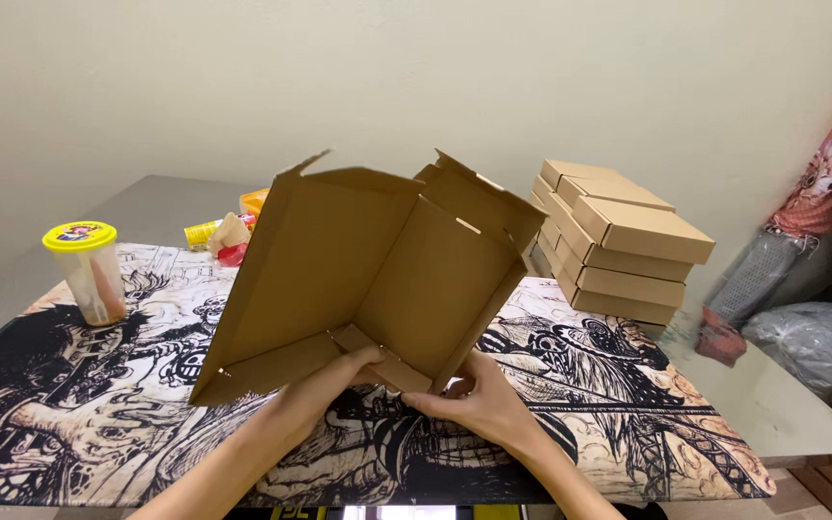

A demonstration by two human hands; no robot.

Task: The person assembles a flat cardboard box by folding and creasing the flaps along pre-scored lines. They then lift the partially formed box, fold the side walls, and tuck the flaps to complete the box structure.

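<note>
Brown cardboard box blank [358, 260], half folded, stands upright on the black-and-white printed mat [69, 404] because the left hand [325, 385] and right hand [479, 400] pinch its lower flaps closed.

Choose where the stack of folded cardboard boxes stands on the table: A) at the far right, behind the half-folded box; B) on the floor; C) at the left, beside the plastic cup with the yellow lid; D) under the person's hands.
A: the stack of folded cardboard boxes stands at the table's far right, behind the half-folded box that both hands grip.
</note>
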